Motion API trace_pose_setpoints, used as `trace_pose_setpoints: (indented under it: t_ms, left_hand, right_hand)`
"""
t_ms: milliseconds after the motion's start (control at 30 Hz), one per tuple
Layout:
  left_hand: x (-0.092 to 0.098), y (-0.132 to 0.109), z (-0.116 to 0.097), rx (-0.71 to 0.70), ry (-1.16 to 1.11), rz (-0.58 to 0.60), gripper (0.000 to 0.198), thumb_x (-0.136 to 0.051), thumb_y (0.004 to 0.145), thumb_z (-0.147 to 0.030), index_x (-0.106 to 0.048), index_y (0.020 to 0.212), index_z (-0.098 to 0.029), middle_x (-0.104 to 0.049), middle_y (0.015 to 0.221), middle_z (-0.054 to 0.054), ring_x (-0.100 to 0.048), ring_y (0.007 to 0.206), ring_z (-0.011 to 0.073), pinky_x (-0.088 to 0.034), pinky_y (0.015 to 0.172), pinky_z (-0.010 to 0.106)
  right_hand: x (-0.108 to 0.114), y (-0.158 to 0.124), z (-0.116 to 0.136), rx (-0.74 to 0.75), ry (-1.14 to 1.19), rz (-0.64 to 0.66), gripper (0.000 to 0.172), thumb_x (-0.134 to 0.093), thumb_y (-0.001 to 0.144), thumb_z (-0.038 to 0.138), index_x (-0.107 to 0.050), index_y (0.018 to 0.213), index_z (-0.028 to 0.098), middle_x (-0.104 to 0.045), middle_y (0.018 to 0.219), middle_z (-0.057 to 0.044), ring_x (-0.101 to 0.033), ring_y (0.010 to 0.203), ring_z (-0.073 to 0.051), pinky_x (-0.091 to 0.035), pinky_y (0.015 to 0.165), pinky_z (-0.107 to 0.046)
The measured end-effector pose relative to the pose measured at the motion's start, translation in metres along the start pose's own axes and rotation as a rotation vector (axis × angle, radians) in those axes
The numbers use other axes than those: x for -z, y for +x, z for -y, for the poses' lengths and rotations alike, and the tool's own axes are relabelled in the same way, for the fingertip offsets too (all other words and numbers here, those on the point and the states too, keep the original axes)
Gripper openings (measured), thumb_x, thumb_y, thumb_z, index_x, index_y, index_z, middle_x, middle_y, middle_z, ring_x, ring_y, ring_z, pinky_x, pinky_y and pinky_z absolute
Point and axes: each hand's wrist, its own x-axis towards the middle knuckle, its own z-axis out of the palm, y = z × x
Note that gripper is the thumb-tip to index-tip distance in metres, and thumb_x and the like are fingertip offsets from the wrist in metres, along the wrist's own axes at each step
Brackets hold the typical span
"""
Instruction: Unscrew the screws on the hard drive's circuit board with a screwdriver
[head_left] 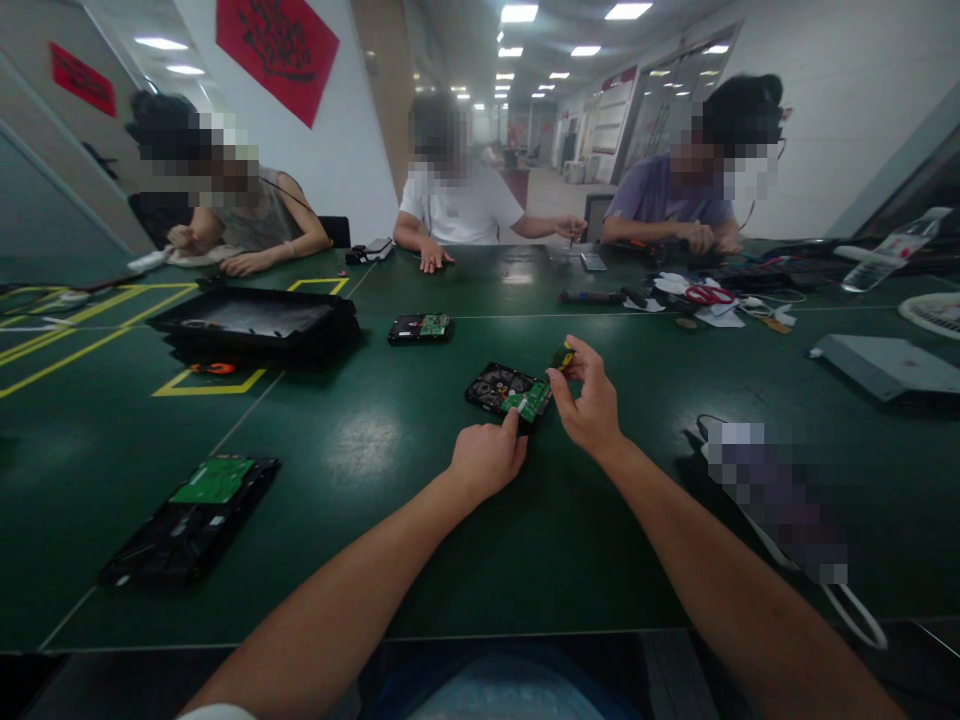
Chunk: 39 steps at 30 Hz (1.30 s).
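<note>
A hard drive (495, 385) lies on the green table in front of me, its green circuit board facing up. My left hand (489, 458) grips its near edge, with the index finger pressed on the board and the other fingers curled. Just above the drive's right end, my right hand (589, 395) pinches a small screwdriver (562, 356) by its black and yellow handle. The screwdriver's tip is too small to make out. Other hard drives rest nearby: one (420, 328) farther back, another (191, 520) at the near left.
Stacked black trays (259, 325) stand at the left, an orange-handled tool (214, 369) beside them. To the right are a phone-like device (776, 500) with a strap and a grey metal box (889, 365). A dark cylindrical tool (592, 297) lies farther back. Three people sit across the table.
</note>
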Motion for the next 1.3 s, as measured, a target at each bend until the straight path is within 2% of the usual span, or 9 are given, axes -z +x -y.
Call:
trace_pose_setpoints:
  t_ms: [100,267,467,700,933,1067,1300]
  left_hand:
    - [0.0013,0.0,-0.0008,0.008,0.003,0.006,0.054,-0.037,0.102,-0.045,-0.043,0.148,-0.017,-0.076,0.095,0.014,-0.075,0.085,0.0321,-0.056,0.075,0.042]
    - [0.0032,-0.0001,-0.0022,0.015,-0.008,0.022,0.053,-0.037,0.102,-0.044,-0.045,0.147,-0.016,-0.076,0.095,0.015,-0.075,0.086,0.0323,-0.055,0.076,0.043]
    - [0.0024,-0.0003,-0.0018,0.014,-0.009,0.007,0.053,-0.036,0.103,-0.045,-0.046,0.146,-0.016,-0.076,0.093,0.014,-0.074,0.084,0.0334,-0.055,0.074,0.043]
    - [0.0027,-0.0004,-0.0009,0.003,0.004,0.007,0.055,-0.035,0.103,-0.045,-0.045,0.148,-0.015,-0.075,0.094,0.015,-0.074,0.084,0.0329,-0.055,0.073,0.043]
    - [0.0002,0.0001,0.0002,-0.005,0.003,-0.009,0.055,-0.035,0.103,-0.045,-0.045,0.148,-0.015,-0.076,0.093,0.014,-0.074,0.083,0.0326,-0.056,0.073,0.043]
    - [-0.0013,0.0008,0.0002,0.007,0.011,-0.019,0.054,-0.037,0.102,-0.046,-0.047,0.146,-0.016,-0.076,0.091,0.014,-0.075,0.082,0.0324,-0.056,0.072,0.042]
    - [-0.0032,0.0008,0.0019,-0.009,0.006,-0.03,0.054,-0.036,0.102,-0.045,-0.046,0.147,-0.016,-0.076,0.092,0.014,-0.074,0.082,0.0325,-0.055,0.072,0.043]
  right_hand:
    - [0.0001,-0.0002,-0.0004,0.008,-0.031,0.003,0.057,-0.061,0.098,0.041,-0.041,0.151,0.032,-0.063,0.132,-0.01,-0.071,0.095,-0.024,-0.063,0.091,-0.049]
    - [-0.0007,-0.0007,-0.0006,-0.029,0.047,0.042,0.056,-0.051,0.103,0.038,-0.032,0.155,0.031,-0.063,0.135,-0.011,-0.071,0.105,-0.024,-0.061,0.096,-0.048]
    - [-0.0013,0.0001,-0.0002,-0.01,0.0,-0.027,0.059,-0.062,0.097,0.039,-0.038,0.151,0.03,-0.063,0.134,-0.011,-0.071,0.099,-0.023,-0.062,0.09,-0.046]
    - [-0.0006,0.0001,0.001,-0.032,0.059,0.029,0.055,-0.052,0.103,0.036,-0.033,0.154,0.031,-0.066,0.128,-0.01,-0.072,0.099,-0.022,-0.061,0.094,-0.047]
    - [0.0003,0.0007,0.001,-0.006,-0.007,0.004,0.058,-0.06,0.098,0.037,-0.038,0.152,0.031,-0.06,0.139,-0.011,-0.07,0.102,-0.024,-0.061,0.093,-0.047]
    - [-0.0008,0.0004,0.0008,-0.034,0.035,0.032,0.056,-0.052,0.102,0.037,-0.034,0.155,0.03,-0.062,0.137,-0.011,-0.072,0.101,-0.024,-0.06,0.097,-0.048]
    - [0.0004,0.0011,0.0027,-0.003,-0.006,-0.004,0.058,-0.06,0.098,0.041,-0.04,0.151,0.031,-0.063,0.133,-0.011,-0.071,0.097,-0.025,-0.062,0.091,-0.048]
